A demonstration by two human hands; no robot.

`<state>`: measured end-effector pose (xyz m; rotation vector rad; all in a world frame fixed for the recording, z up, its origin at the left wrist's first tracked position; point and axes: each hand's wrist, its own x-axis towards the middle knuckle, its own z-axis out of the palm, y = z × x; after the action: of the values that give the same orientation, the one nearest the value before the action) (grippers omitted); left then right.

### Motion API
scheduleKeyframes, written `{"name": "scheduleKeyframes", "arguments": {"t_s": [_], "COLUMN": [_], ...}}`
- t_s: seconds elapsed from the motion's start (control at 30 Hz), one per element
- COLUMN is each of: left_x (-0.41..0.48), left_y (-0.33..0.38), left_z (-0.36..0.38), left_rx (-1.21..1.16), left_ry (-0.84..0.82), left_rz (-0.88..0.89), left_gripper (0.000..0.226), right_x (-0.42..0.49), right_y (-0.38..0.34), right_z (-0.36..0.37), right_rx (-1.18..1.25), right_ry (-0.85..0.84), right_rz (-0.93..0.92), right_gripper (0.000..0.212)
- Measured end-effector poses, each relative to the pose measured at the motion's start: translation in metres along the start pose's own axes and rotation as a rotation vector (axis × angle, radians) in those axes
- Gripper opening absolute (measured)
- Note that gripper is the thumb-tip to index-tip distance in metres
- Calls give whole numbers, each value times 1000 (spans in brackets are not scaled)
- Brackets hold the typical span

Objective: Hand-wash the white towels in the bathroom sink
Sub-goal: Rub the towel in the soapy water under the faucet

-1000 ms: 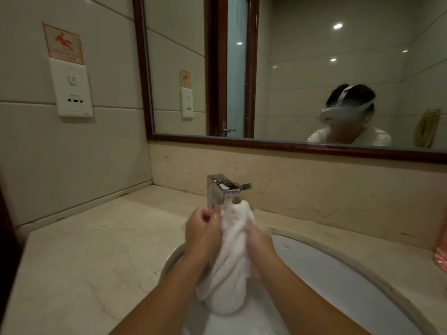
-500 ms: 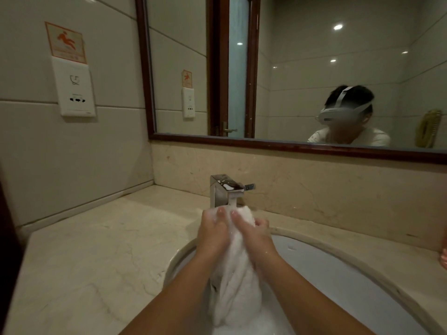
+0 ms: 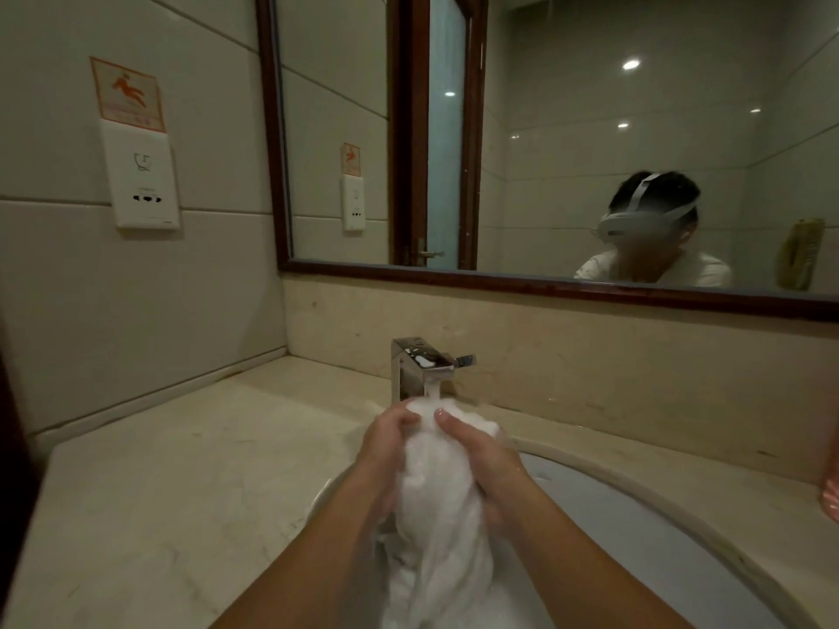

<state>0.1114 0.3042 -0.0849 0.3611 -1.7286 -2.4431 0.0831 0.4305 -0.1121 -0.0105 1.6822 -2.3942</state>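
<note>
Over the white sink [image 3: 644, 510], we hold a bunched white towel [image 3: 438, 519] upright between both hands. Our left hand [image 3: 390, 442] grips its left side, fingers curled round the top; our right hand [image 3: 479, 454] clasps the right side, thumb on the cloth. Water [image 3: 431, 391] from the chrome faucet [image 3: 411, 363] falls onto the towel's top, and its lower end hangs into the sink beside a marble countertop [image 3: 172, 469].
</note>
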Motion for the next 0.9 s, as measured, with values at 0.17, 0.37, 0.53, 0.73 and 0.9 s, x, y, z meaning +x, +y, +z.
{"name": "scheduleKeyframes", "arguments": {"t_s": [0.17,0.37,0.53,0.73,0.9], "left_x": [-1,6,1,-6,-5], "left_y": [-1,-14,-9,-3,-5], "left_z": [1,2,3,0,-2], "left_rx": [24,270,283,210,288], "left_ry": [27,82,150,124,14], "left_rz": [38,111,158,195,183], "left_gripper": [27,48,43,42,61], "right_x": [10,5,-2,-3,-5], "right_y": [3,-1,-2,0,-9], "right_z": [-2,1,11,5,4], "right_rx": [-115,-39,-7,-168,-27], "right_ry": [104,240,132,79,189], "right_rz": [-109,-128,-62,-121,-194], "right_gripper": [90,43,71,58,31]}}
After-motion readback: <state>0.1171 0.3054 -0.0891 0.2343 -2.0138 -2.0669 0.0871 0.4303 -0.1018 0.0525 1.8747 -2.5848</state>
